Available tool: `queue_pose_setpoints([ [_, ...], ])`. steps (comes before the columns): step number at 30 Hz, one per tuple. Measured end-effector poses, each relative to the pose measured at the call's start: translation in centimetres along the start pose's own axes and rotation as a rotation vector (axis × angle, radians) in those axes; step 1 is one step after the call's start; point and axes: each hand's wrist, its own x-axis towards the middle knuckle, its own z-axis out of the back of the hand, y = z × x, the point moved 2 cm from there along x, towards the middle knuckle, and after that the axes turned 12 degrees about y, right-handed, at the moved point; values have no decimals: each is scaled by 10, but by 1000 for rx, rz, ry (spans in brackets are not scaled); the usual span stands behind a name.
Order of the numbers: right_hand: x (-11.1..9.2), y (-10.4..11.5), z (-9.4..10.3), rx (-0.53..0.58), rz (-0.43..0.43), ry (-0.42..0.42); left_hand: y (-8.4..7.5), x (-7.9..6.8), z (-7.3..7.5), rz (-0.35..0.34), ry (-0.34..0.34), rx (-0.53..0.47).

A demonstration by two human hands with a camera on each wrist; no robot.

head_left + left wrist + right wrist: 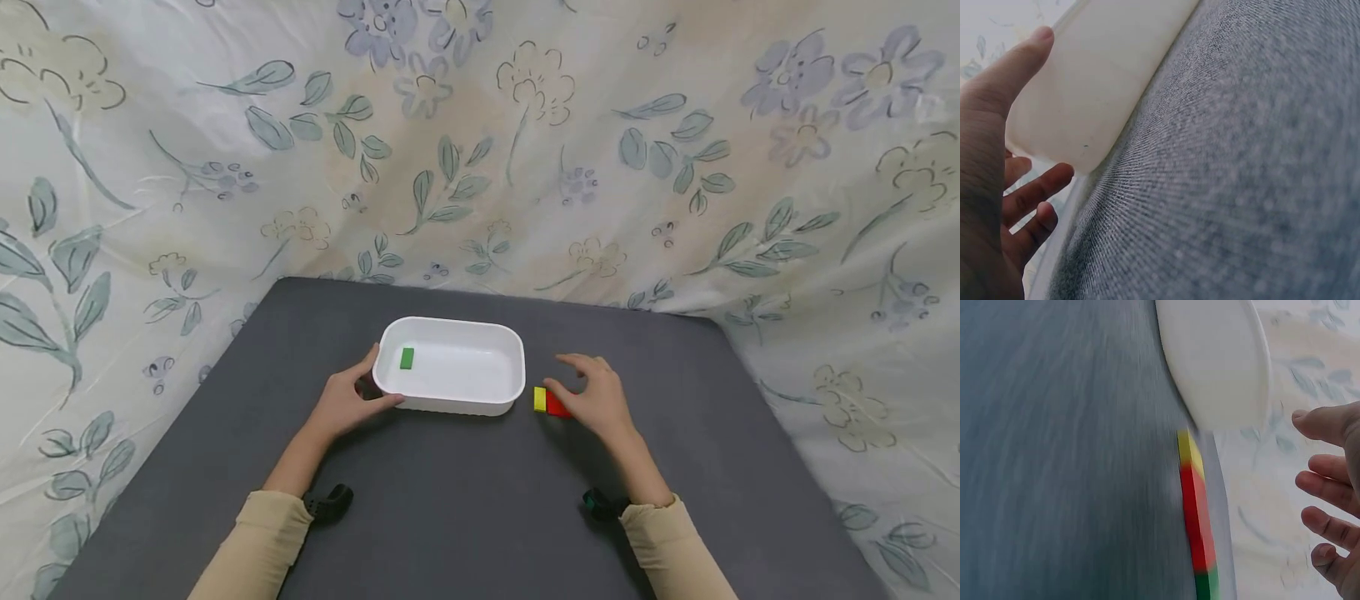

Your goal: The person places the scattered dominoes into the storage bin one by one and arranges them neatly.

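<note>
A white plastic tub [450,406] with rounded corners stands on the dark table, and a small green block [407,358] lies in its left part. My left hand [347,402] holds the tub's left end, thumb along the near side and fingers round the far corner. Just right of the tub is a row of blocks: a yellow block [540,399], red [1197,515] beside it, and another green block [1207,584] at the end in the right wrist view. My right hand [600,402] hovers over the row, thumb and fingers spread, holding nothing. It hides part of the row in the head view.
The dark grey cloth-covered table [465,500] extends around the tub. Behind and at the sides hangs a pale floral curtain [480,167]. Each wrist wears a black device, one at the left wrist [330,503] and one at the right wrist [604,505].
</note>
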Motion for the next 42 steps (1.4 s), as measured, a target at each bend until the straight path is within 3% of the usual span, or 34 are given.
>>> queue_pose_setpoints([
  [12, -56, -67, 34, -52, -97, -77, -6, 2, -5, 5, 30, -5],
  [18, -70, -84, 38, -45, -103, -73, -7, 1, -7, 4, 23, 3],
  [23, -84, -95, 38, -42, -157, -27, -6, -6, -11, 11, 31, -4],
  [35, -79, -119, 37, 1, -219, 212, -6, -7, -3, 31, 5, 18],
  [42, -79, -123, 37, 17, -166, 191, -7, -7, 0, 19, 10, 29],
])
